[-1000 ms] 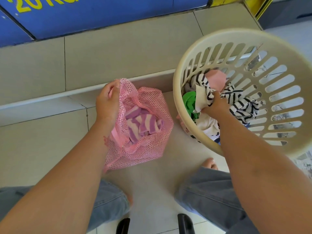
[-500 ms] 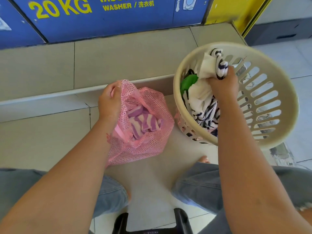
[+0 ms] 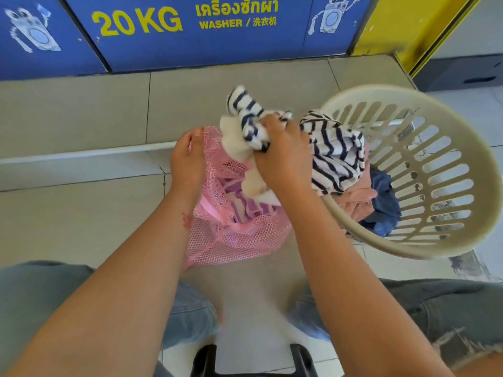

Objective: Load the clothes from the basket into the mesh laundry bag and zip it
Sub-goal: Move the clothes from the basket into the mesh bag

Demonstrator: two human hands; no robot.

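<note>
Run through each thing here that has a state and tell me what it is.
Mesh laundry bag: unzipped, mouth held open, purple striped garment inside.
Left hand: gripping the bag's rim.
Navy-striped garment: bunched, above the bag's mouth.
Right hand: gripping the navy-striped garment.
Basket: holds pink and blue clothes.

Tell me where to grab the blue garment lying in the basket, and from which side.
Probably pinch the raised fold at the top of the blue garment, reaching in through the open mouth of the basket. It lies crumpled against the slotted wall beside the pink garment, so other sides are walled off.
</note>
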